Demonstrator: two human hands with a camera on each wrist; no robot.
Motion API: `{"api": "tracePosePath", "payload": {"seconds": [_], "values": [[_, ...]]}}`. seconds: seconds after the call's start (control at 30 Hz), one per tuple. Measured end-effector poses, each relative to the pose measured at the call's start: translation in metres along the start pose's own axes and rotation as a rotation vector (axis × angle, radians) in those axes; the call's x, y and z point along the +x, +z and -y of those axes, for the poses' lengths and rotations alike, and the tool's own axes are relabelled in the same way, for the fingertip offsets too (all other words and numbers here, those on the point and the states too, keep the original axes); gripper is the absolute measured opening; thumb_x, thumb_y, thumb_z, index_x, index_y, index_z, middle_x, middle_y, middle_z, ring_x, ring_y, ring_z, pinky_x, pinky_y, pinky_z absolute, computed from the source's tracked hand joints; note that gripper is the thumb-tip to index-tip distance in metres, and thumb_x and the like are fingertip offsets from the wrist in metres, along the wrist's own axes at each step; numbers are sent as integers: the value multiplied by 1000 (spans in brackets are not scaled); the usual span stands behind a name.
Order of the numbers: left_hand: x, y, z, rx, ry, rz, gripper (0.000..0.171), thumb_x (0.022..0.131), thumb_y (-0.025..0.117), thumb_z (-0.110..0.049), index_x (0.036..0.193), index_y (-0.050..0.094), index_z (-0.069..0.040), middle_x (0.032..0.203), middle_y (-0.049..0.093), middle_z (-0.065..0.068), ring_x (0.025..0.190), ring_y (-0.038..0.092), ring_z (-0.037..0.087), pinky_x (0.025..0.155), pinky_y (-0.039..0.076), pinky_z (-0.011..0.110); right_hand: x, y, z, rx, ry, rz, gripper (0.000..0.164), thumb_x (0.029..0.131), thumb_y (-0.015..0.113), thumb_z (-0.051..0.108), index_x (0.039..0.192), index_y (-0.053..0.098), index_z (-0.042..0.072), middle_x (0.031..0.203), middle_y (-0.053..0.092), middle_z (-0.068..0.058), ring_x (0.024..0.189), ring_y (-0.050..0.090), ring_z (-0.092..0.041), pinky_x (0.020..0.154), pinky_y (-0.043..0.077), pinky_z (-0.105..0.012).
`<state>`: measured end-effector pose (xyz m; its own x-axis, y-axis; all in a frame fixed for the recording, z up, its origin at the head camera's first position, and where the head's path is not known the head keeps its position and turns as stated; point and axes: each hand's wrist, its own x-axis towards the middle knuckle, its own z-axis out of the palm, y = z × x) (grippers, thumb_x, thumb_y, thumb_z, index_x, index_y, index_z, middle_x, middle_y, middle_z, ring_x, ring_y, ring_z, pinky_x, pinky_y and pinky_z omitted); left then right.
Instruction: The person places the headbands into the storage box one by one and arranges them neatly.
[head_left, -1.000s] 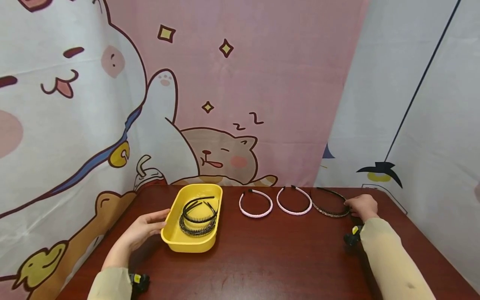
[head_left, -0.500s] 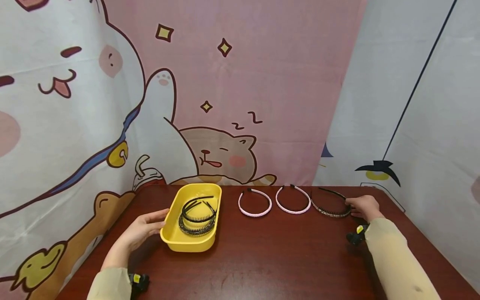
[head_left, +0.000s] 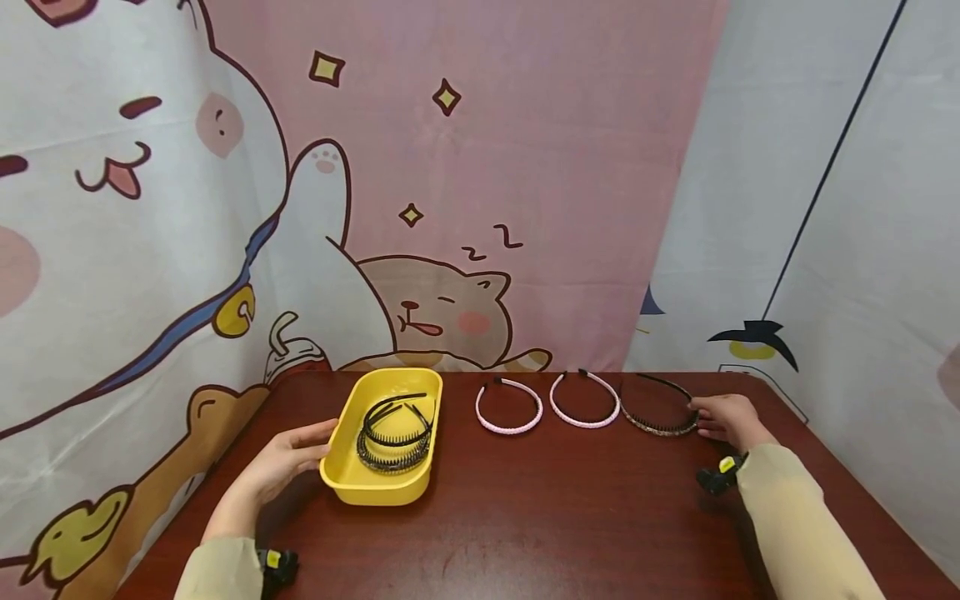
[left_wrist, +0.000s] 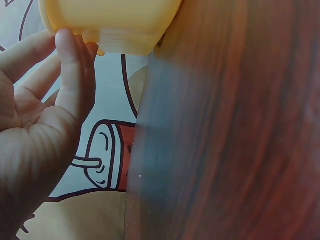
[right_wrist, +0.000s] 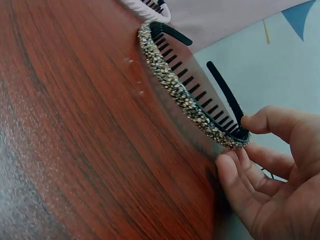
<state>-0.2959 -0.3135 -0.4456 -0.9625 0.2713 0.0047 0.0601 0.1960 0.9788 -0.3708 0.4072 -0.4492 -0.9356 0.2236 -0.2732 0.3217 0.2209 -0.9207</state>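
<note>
In the head view my left hand touches the left side of a yellow plastic basin, with fingers extended; the left wrist view has the fingertips right at its rim. Black toothed headbands lie inside, one overlapping another. At the right, my right hand pinches the end of a headband between thumb and fingers. This headband has a gold-and-silver glittery covering outside and black comb teeth inside. Two pink headbands lie to its left on the table.
The dark red-brown wooden table reaches back to a cartoon-printed cloth hanging behind and at both sides. Small black devices are strapped at the left wrist and the right wrist.
My right wrist has shifted slightly to the right while its fingers stay on the glittery headband. The left hand, the basin and the pink headbands hold their places; the view drifts slightly.
</note>
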Motion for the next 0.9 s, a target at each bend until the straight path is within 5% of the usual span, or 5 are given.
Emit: {"api": "tracePosePath", "payload": {"seconds": [0.37, 0.9], "values": [[-2, 2, -3, 12, -4, -9, 58, 95, 61, -9, 145, 37, 7, 143, 41, 31, 104, 63, 21, 82, 54, 32, -7, -5, -3, 94, 32, 123, 54, 96, 62, 24, 131, 42, -11, 90, 61, -6, 76, 67, -16, 75, 57, -34], [-1, 1, 0, 11, 0, -2, 59, 95, 61, -10, 145, 36, 7, 143, 40, 31, 105, 63, 21, 83, 54, 33, -13, -6, -3, 117, -20, 134, 33, 97, 60, 20, 117, 60, -6, 85, 65, -4, 75, 67, -17, 74, 57, -33]]}}
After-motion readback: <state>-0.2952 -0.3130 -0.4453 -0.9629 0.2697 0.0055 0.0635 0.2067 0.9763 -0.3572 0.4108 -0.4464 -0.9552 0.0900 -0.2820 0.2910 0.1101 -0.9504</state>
